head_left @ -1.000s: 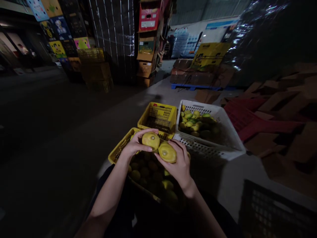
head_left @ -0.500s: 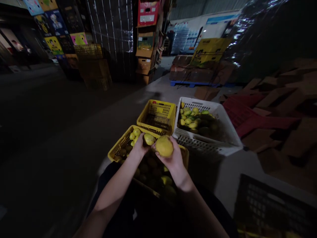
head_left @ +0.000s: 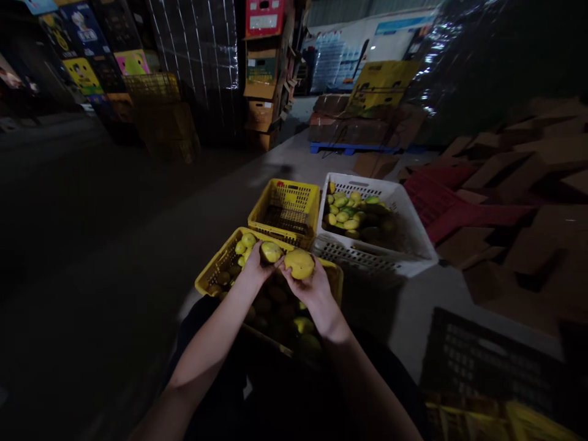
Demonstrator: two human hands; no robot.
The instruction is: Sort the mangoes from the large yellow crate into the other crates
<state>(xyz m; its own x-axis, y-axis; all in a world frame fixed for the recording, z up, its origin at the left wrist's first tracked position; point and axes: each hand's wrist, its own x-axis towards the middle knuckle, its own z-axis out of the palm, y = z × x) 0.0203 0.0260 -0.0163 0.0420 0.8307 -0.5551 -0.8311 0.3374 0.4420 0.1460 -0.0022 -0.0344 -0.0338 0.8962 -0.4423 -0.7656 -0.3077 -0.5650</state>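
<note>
My left hand [head_left: 255, 264] is closed round a greenish-yellow lemon [head_left: 271, 252]. Beside it, my right hand [head_left: 318, 286] grips a larger, deeper yellow lemon [head_left: 299, 264] that has small dark marks on its skin. The two hands are close together, above a yellow plastic crate [head_left: 206, 283] of fruit in front of me. Several light-yellow lemons [head_left: 247, 241] lie at its far left corner. Most of the fruit under my hands is in deep shadow, though one yellow-green lemon [head_left: 303, 325] shows near the right.
Behind the near crate stands another yellow crate [head_left: 303, 195]. To its right, a white crate [head_left: 416, 248] holds several yellow and green lemons [head_left: 351, 225]. Flattened cardboard [head_left: 505, 294] and a red crate [head_left: 448, 205] lie farther right. A dark crate [head_left: 487, 358] sits at lower right.
The view has shifted, so the crates appear slightly higher and farther left. Both hands still hold the lemons, and the right one now shows a differently turned, marked side.
</note>
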